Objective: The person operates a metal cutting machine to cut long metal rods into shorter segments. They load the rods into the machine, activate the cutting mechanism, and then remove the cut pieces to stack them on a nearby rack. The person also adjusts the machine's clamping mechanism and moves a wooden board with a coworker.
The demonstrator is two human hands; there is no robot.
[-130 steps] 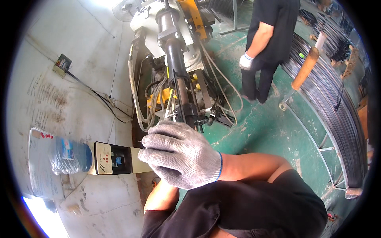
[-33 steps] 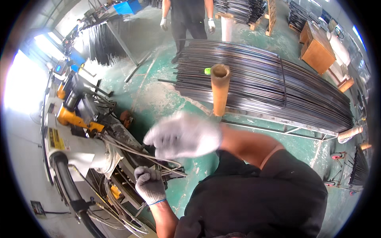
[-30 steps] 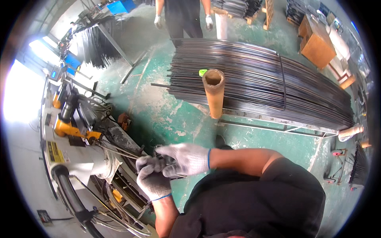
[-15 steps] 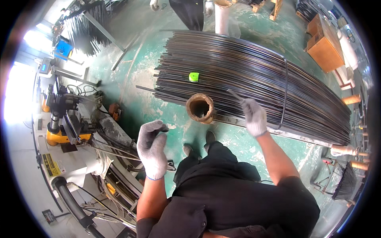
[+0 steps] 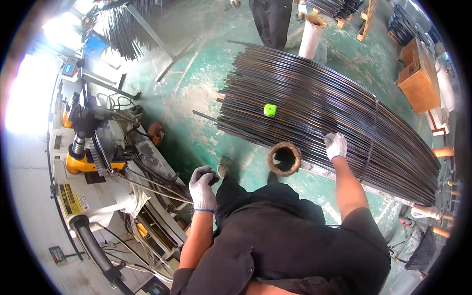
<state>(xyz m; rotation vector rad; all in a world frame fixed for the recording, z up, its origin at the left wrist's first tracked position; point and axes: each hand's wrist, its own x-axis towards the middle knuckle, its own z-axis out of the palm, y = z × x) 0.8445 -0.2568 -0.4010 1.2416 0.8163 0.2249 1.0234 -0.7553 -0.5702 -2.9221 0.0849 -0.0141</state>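
My right hand (image 5: 336,146), in a pale knit glove, is above a broad bundle of long dark metal rods (image 5: 295,98). Its fingers are curled closed, and whatever they hold, if anything, is hidden. My left hand (image 5: 202,188) wears a similar glove with a greyish palm. Raised in front of my body on the left, it has its fingers bent inward with nothing visible in them. Between the hands, at the near edge of the bundle, stands an open brown-rimmed tube (image 5: 284,159). A small bright green object (image 5: 270,110) lies on the rods.
A machine with yellow parts (image 5: 81,162), hoses and cables stands at my left. A bent bar (image 5: 375,128) crosses the bundle toward the right. Beyond the rods are another person (image 5: 272,22) and a white tube (image 5: 312,37). A wooden cabinet (image 5: 419,76) stands far right.
The view has shifted, so the rods appear lower and farther right. The short grey bar seen at my right hand is no longer visible. My left fingers have curled in more.
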